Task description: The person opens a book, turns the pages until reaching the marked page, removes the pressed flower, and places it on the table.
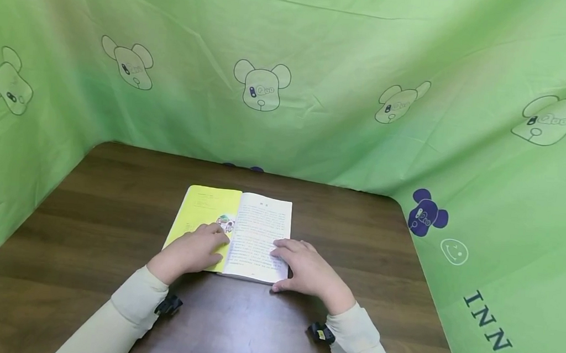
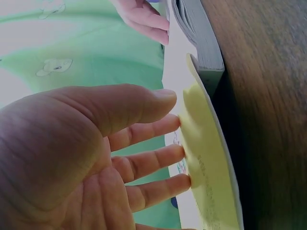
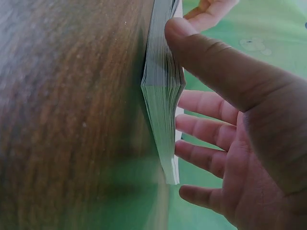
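An open book [image 1: 260,224] lies on the table, with a yellow page [image 1: 206,203] at left and a white printed page at right. My left hand [image 1: 194,249] rests on the yellow page, fingertips touching it near a small coloured picture [image 1: 226,223]. In the left wrist view the fingers are spread and the yellow page bows slightly upward. My right hand [image 1: 308,267] lies at the right edge of the white page, its fingertips on the paper and its thumb by the lower corner. The right wrist view shows the thick page block [image 3: 163,105] beside that thumb.
The book lies on a dark brown wooden table [image 1: 126,208]. A green cloth [image 1: 316,140] printed with bear heads hangs around the back and sides. Small black devices [image 1: 169,305] are strapped at both wrists.
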`<state>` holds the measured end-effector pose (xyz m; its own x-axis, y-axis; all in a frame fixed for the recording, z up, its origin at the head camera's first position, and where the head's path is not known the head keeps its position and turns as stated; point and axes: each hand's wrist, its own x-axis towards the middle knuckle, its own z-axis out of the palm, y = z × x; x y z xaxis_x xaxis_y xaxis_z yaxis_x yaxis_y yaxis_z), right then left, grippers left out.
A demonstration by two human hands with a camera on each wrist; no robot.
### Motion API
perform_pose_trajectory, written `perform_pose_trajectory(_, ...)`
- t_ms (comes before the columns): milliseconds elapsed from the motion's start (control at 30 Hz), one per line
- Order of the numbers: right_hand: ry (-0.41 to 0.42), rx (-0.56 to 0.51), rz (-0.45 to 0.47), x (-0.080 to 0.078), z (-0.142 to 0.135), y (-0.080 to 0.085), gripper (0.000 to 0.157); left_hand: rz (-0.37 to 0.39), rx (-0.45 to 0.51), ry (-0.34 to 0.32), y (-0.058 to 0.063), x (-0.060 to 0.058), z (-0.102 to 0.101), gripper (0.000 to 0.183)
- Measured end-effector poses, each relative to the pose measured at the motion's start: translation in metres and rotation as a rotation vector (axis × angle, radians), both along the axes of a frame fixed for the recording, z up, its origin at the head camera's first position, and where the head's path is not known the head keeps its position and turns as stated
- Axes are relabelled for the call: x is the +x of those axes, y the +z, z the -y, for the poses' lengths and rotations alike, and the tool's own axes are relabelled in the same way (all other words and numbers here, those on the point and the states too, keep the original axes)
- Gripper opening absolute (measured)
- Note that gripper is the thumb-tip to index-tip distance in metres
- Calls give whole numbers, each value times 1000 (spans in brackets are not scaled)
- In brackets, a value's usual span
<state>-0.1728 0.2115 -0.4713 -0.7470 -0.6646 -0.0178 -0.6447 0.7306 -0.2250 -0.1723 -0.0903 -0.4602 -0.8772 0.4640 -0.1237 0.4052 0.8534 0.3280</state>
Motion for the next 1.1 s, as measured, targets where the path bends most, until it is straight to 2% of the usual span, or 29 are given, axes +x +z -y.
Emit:
perform_pose_trajectory(167, 7, 6, 10, 2, 0, 5, 70, -25, 0, 15, 3, 3, -3, 34)
perform_pose_trajectory(300, 12, 5, 36, 0, -2, 8, 60, -43, 14, 30, 2, 2, -5, 41)
perform_pose_trajectory(567, -18, 6, 182, -8, 4, 21, 43, -73, 18, 35, 2, 1, -3, 42)
perform_pose_trajectory(700, -29, 15, 195, -9, 7, 26, 53, -74, 19, 12, 0, 1, -6, 39)
perform_pose_trajectory(867, -14, 37, 128, -5, 8, 22, 73, -98, 29, -47, -3, 0, -6, 38)
perform_pose_trajectory(967, -11, 35, 83, -5, 10, 18, 74, -85, 28, -82, -2, 1, -7, 41)
perform_pose_trajectory(1100, -20, 51, 61, -4, 12, 14, 68, -35, 22, -103, -2, 3, -9, 40)
